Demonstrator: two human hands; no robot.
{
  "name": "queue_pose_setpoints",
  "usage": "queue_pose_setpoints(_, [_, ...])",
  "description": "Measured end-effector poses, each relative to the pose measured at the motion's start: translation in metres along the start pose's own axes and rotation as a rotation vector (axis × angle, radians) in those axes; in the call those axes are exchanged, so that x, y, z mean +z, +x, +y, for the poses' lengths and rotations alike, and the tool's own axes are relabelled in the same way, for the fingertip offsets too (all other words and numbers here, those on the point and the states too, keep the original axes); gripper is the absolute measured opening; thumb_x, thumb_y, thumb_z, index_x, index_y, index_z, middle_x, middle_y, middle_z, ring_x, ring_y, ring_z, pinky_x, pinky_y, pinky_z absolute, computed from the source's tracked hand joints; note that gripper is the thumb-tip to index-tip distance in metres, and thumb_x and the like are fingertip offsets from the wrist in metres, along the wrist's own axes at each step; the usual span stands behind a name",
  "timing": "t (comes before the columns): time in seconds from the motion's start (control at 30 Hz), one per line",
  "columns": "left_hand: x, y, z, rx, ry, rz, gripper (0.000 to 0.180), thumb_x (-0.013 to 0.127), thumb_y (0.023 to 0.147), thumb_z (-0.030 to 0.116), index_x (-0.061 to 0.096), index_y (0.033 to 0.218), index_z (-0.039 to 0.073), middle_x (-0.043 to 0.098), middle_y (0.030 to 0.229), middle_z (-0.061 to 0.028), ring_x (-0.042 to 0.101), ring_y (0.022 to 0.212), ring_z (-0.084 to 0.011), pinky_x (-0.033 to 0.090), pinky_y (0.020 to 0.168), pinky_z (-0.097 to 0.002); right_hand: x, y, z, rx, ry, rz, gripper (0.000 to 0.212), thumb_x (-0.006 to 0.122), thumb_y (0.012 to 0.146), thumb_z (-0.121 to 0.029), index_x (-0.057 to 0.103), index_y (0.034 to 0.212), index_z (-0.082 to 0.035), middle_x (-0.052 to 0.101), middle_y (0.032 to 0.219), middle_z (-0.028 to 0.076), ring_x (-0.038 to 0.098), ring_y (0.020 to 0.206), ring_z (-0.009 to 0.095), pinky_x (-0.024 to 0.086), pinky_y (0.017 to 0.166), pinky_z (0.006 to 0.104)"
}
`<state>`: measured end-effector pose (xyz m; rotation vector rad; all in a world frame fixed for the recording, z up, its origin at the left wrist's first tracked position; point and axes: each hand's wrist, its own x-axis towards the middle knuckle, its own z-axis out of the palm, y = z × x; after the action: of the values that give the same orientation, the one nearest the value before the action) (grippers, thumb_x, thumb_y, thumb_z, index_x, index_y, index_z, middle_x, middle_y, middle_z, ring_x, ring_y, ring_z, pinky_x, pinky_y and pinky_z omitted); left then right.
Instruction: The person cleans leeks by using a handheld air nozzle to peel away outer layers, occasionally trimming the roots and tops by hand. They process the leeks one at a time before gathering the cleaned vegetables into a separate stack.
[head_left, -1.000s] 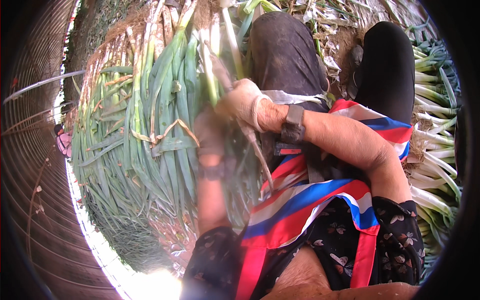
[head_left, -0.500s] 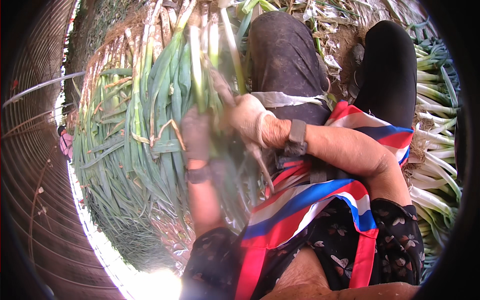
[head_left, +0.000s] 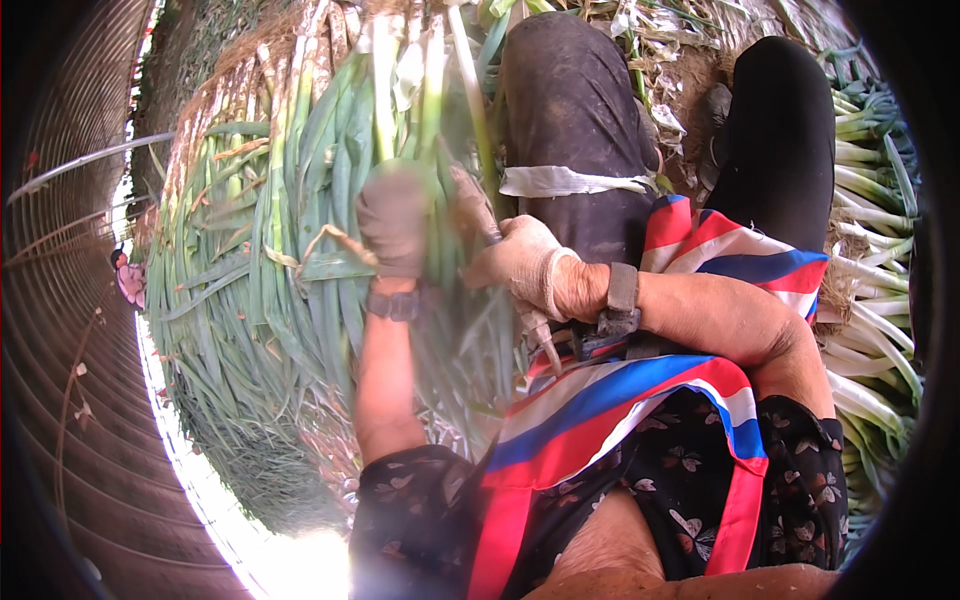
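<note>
My left hand [head_left: 393,225], in a dirty grey glove, is closed around the leafy part of a green onion [head_left: 384,95], whose white shaft points away from me. Motion blurs the fingers and the leaves below them. Just to the right, my right hand [head_left: 518,258] in a pale glove grips a long brownish wand-like tool [head_left: 474,204]. One end of it slants up beside the onion leaves, and the thin other end [head_left: 545,345] comes out below my hand toward my lap. Another green onion [head_left: 433,85] stands beside the held one.
A thick pile of green onions [head_left: 230,290] covers the left side. More onions with white shafts [head_left: 872,270] lie at the far right. My knees [head_left: 570,100] are bent ahead, with peeled scraps [head_left: 665,120] between them. A ribbed curved wall [head_left: 70,400] and a distant person [head_left: 130,278] are at the left.
My left hand has moved a little farther from me, up along the onion. My right hand has shifted slightly right and nearer with the wand-like tool.
</note>
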<state>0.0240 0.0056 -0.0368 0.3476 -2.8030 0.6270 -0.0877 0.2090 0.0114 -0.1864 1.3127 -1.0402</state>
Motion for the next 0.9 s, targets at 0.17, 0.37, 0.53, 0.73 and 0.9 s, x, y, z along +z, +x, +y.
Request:
queue_pose_setpoints(0.17, [-0.008, 0.023, 0.034, -0.050, 0.038, -0.345, 0.025, 0.057, 0.080, 0.019, 0.056, 0.101, 0.006, 0.061, 0.091, -0.0097, 0.058, 0.087, -0.0246, 0.049, 0.064, -0.0387, -0.003, 0.001, 0.009, -0.053, -0.042, 0.022, 0.029, 0.077, 0.065, -0.018, 0.062, 0.074, 0.005, 0.056, 0.061, 0.006, 0.054, 0.051, 0.015, 0.044, 0.050, 0.0342])
queue_pose_setpoints(0.37, [0.001, 0.023, 0.051, -0.047, 0.155, -0.255, 0.037, 0.059, 0.081, 0.023, 0.049, 0.111, 0.003, 0.057, 0.100, -0.0160, 0.067, 0.077, -0.0287, 0.055, 0.054, -0.0349, -0.007, -0.015, -0.004, 0.038, -0.099, -0.030, 0.034, 0.070, 0.077, -0.016, 0.064, 0.099, 0.009, 0.066, 0.088, 0.020, 0.066, 0.080, 0.030, 0.049, 0.073, 0.0393])
queue_pose_setpoints(0.53, [0.013, 0.022, 0.048, -0.144, -0.032, -0.117, 0.042, 0.060, 0.080, 0.022, 0.048, 0.116, 0.002, 0.057, 0.101, -0.0168, 0.066, 0.081, -0.0317, 0.056, 0.058, -0.0359, -0.004, -0.011, 0.008, -0.021, -0.034, -0.017, 0.028, 0.077, 0.066, -0.018, 0.064, 0.078, 0.004, 0.057, 0.061, 0.006, 0.055, 0.054, 0.016, 0.045, 0.052, 0.0341])
queue_pose_setpoints(0.73, [0.025, 0.028, 0.026, -0.336, -0.309, -0.391, 0.039, 0.064, 0.080, 0.027, 0.054, 0.106, -0.001, 0.060, 0.097, -0.0251, 0.064, 0.082, -0.0393, 0.054, 0.071, -0.0441, -0.004, -0.007, 0.006, -0.012, -0.010, 0.038, 0.028, 0.077, 0.064, -0.017, 0.064, 0.078, 0.003, 0.058, 0.064, 0.007, 0.057, 0.058, 0.017, 0.046, 0.055, 0.0341])
queue_pose_setpoints(0.9, [0.017, 0.048, 0.032, -0.255, -0.223, -0.548, 0.037, 0.065, 0.080, 0.032, 0.060, 0.094, -0.001, 0.064, 0.095, -0.0244, 0.064, 0.085, -0.0390, 0.052, 0.079, -0.0422, -0.010, -0.010, 0.005, -0.029, -0.032, 0.050, 0.026, 0.076, 0.064, -0.017, 0.064, 0.078, 0.002, 0.059, 0.065, 0.008, 0.058, 0.057, 0.018, 0.047, 0.055, 0.0338])
